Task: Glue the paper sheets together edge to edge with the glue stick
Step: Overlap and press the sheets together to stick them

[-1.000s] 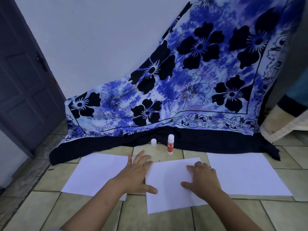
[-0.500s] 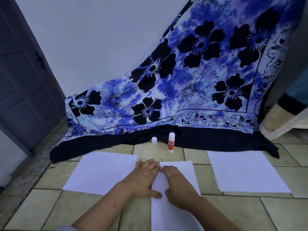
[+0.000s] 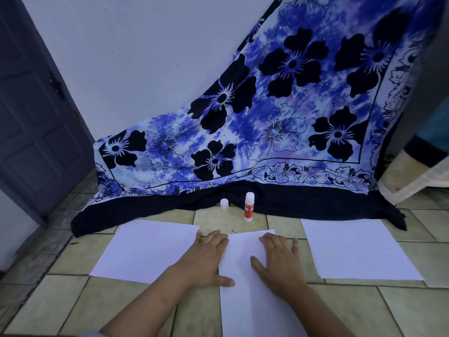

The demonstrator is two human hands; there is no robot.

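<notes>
Item one, change: I am logging the middle sheet (image 3: pixel 243 261) as turned since a second ago, when it was lying broadside; it is now running lengthwise toward me, and the two grips, which were meeting at its left edge half a second ago, are now spreading apart across it. Left grip (image 3: pixel 206 262): lying flat with straight fingers, holding nothing, thumb resting on the sheet's left edge, palm bridging the gap to the left sheet (image 3: pixel 145 249). Right grip (image 3: pixel 279 263): lying flat and spread on the middle sheet, pressing it down, clasping nothing. I am reading this as lining-up only: the middle and left sheets are lying near each other but apart, so no seam is joined yet. The right sheet (image 3: pixel 359 249) is lying well apart, untouched. Glue stick (image 3: pixel 249 206): standing upright beyond the sheets, a slim cylinder with a red label, out of either grip's hold, with a small white cap (image 3: pixel 224 204) standing just beside it. Item two, materials: the sheets are showing as thin, flat, matte white rectangles, likely sliding easily on the floor (image 3: pixel 97 307), which is showing glazed, greenish square tiles with dark grout. Behind, a soft blue cloth (image 3: pixel 267 122) printed with black flowers is draping from the wall onto the tiles.
</notes>
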